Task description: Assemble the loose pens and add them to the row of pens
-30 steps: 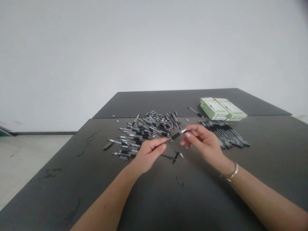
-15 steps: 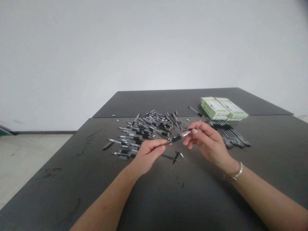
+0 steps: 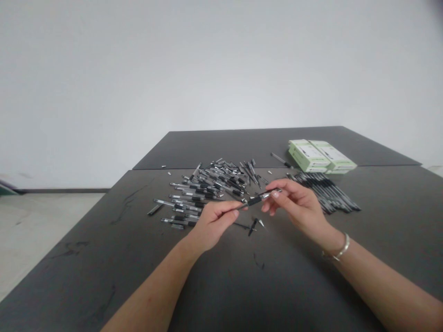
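Where left hand (image 3: pixel 215 223) grips: pen (image 3: pixel 255 200), near end, apparently for steadiness
Right hand (image 3: pixel 300 203): pinching its far end (perhaps for control)

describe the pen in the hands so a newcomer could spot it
Find the dark table. Above it, the left hand and right hand hold a pen slantwise between them. The pen pile and neat pen row lie on the table; this pen alone is held up.

"Slim black-and-silver plastic pen (image 3: pixel 256 200)?"
"Its grip (image 3: pixel 254 201) was black, its tip (image 3: pixel 266 195) silver."
"Rectangular green-and-white card boxes (image 3: pixel 321 157)?"
"Sides were pale green, tops chiefly white."
"Flat dark-grey tabletop (image 3: pixel 214 286)?"
"Was marked with black streaks (image 3: pixel 128 201)."
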A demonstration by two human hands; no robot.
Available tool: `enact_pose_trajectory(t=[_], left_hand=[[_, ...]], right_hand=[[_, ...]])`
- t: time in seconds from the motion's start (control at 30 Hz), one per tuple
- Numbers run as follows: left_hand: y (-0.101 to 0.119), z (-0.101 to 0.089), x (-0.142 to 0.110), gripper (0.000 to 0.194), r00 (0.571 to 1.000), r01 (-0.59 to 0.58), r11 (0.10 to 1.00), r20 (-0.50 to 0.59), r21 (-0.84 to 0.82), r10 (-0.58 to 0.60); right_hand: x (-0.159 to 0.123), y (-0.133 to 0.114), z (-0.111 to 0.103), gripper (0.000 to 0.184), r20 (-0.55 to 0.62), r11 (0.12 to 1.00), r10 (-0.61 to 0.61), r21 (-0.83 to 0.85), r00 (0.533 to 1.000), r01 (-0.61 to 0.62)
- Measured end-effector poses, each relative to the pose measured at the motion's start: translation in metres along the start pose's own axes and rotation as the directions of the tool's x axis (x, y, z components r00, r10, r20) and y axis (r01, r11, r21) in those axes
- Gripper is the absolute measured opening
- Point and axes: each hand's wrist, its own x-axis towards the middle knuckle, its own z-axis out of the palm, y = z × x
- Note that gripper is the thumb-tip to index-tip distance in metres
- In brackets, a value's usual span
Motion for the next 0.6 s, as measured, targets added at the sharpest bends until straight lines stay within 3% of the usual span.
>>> enact_pose_trajectory(t=[0.23,0.6], left_hand=[[-0.0002,-0.0001,0.0002,0.030,0.999,-0.039,0.997,0.022,0.071,0.038],[-0.0090,0.0081,0.0010,0.032,1.000,-0.009,1.000,0.025,0.022,0.009]], right_hand=[[-0.0010,0.0013,-0.0001,0.021,-0.011,0.996,0.004,-0.094,1.000,-0.005],[0.0017,0.0032,0.0025,0.020,-0.008,0.995,0.101,0.009,0.995,-0.101]])
